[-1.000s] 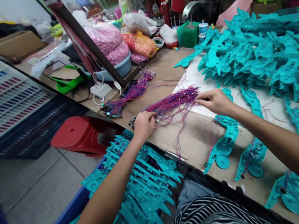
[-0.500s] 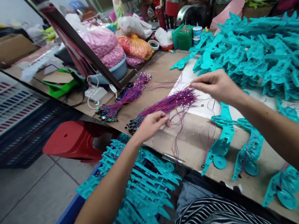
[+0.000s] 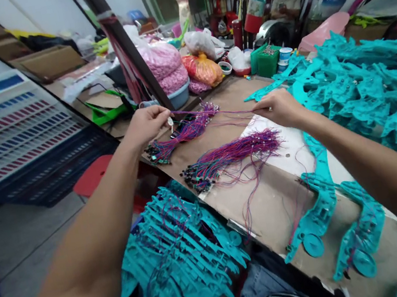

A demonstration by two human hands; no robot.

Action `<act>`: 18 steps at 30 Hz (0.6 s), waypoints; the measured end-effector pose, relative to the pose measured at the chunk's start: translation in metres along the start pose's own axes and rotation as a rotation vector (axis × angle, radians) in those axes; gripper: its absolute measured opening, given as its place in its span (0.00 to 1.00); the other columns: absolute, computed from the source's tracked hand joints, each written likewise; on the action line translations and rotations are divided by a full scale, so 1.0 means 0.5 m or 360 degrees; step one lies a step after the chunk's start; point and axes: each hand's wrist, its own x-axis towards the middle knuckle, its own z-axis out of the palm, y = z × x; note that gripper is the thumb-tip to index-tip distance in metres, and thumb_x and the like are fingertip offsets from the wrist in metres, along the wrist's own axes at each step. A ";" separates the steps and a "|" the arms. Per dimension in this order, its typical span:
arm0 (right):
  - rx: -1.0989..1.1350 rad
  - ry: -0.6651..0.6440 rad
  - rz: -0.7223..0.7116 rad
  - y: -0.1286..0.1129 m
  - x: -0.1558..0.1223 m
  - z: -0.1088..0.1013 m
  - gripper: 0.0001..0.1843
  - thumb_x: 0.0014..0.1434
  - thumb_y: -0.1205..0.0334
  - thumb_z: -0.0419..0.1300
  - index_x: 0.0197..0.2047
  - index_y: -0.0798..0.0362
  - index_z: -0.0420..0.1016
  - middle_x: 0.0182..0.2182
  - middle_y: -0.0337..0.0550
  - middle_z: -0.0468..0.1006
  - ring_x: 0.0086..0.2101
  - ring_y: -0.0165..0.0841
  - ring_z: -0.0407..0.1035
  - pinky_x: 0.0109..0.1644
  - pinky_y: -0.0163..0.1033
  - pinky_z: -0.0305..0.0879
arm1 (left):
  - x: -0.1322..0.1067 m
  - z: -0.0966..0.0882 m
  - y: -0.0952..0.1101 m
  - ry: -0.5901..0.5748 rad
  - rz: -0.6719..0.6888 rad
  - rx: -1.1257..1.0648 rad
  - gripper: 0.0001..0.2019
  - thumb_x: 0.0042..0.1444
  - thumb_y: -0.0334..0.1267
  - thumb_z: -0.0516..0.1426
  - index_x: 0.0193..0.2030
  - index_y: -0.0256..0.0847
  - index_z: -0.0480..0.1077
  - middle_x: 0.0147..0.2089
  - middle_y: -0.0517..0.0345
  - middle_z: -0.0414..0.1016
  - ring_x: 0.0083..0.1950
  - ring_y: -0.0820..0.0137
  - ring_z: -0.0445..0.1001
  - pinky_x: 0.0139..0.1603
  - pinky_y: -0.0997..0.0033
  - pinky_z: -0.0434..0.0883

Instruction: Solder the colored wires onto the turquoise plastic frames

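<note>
My left hand point(image 3: 145, 125) is closed in a pinch on one end of a thin red and blue wire strand point(image 3: 215, 111). My right hand point(image 3: 280, 107) pinches the other end, so the strand is stretched between them above the table. Below it lies a bundle of purple wires point(image 3: 235, 154) on the brown tabletop point(image 3: 268, 202). A second wire bundle point(image 3: 183, 134) lies farther back, under the left hand.
A big heap of teal plastic parts point(image 3: 365, 80) covers the right of the table; two wired teal parts point(image 3: 323, 209) lie near the front edge. More teal parts point(image 3: 180, 268) fill a bin by my lap. Bags of pink pieces point(image 3: 165, 63), a green box point(image 3: 263, 59) and a seated person point(image 3: 282, 2) are behind.
Both hands rose from the near wire bundle and spread apart, drawing one strand out and stretching it. The left hand moved up and left, the right hand stayed high.
</note>
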 end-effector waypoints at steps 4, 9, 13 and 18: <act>-0.0562 -0.0219 -0.0001 -0.021 0.128 0.101 0.18 0.67 0.62 0.49 0.42 0.50 0.83 0.40 0.47 0.82 0.43 0.40 0.69 0.51 0.49 0.54 | 0.076 -0.023 -0.095 0.0023 0.0018 0.0739 0.15 0.59 0.41 0.52 0.41 0.36 0.77 0.31 0.53 0.77 0.33 0.67 0.71 0.36 0.71 0.66; -0.0578 -0.0513 0.0003 -0.045 0.188 0.240 0.19 0.67 0.66 0.48 0.45 0.52 0.81 0.45 0.51 0.81 0.47 0.42 0.69 0.51 0.47 0.55 | 0.119 -0.014 -0.192 -0.0069 -0.0113 0.1087 0.15 0.58 0.41 0.53 0.42 0.39 0.79 0.43 0.47 0.80 0.51 0.53 0.74 0.50 0.61 0.68; -0.0496 -0.0675 -0.0003 -0.053 0.177 0.316 0.14 0.65 0.64 0.54 0.43 0.54 0.82 0.45 0.55 0.81 0.48 0.44 0.69 0.51 0.47 0.58 | 0.124 0.020 -0.246 -0.0165 -0.0170 0.1272 0.18 0.59 0.42 0.53 0.50 0.37 0.78 0.57 0.38 0.73 0.63 0.44 0.64 0.59 0.48 0.64; -0.0398 -0.0549 -0.0055 -0.046 0.114 0.293 0.18 0.67 0.57 0.53 0.55 0.54 0.76 0.56 0.56 0.74 0.55 0.46 0.63 0.55 0.48 0.58 | 0.037 0.055 -0.216 0.0331 0.0166 0.0972 0.20 0.59 0.40 0.54 0.57 0.39 0.71 0.61 0.38 0.66 0.64 0.47 0.61 0.62 0.47 0.60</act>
